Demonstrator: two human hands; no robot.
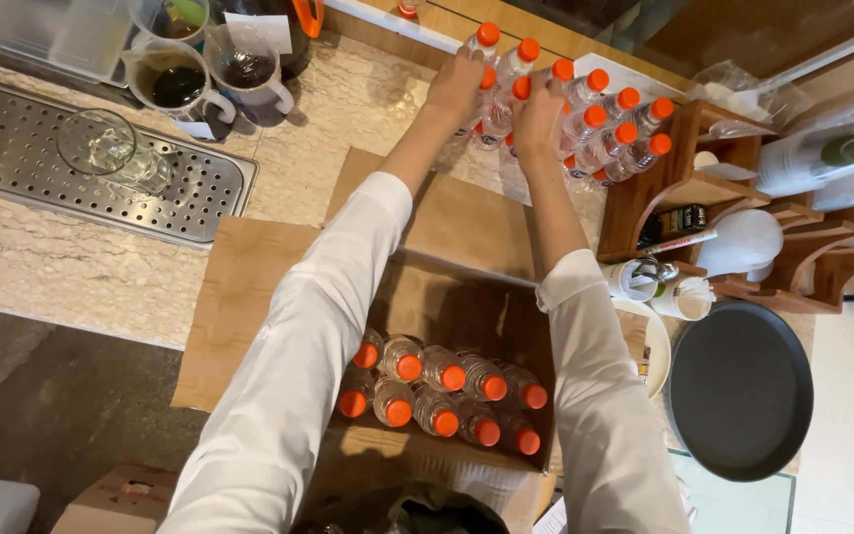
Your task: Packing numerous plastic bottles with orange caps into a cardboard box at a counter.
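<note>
Both my arms in white sleeves reach over an open cardboard box (pixel 249 297) to a cluster of clear plastic bottles with orange caps (pixel 605 124) standing on the marble counter. My left hand (pixel 457 84) is wrapped around a bottle at the cluster's left side, under two orange caps. My right hand (pixel 538 119) grips another bottle in the cluster's middle. Inside the box, several more orange-capped bottles (pixel 442 391) stand upright in two rows below my arms.
A perforated metal drip tray (pixel 200 193) holds an upturned glass (pixel 101 143); glass pitchers of dark liquid (pixel 178 84) stand behind it. A wooden rack (pixel 689 188) with cups and lids is at right, a black round tray (pixel 743 391) below it.
</note>
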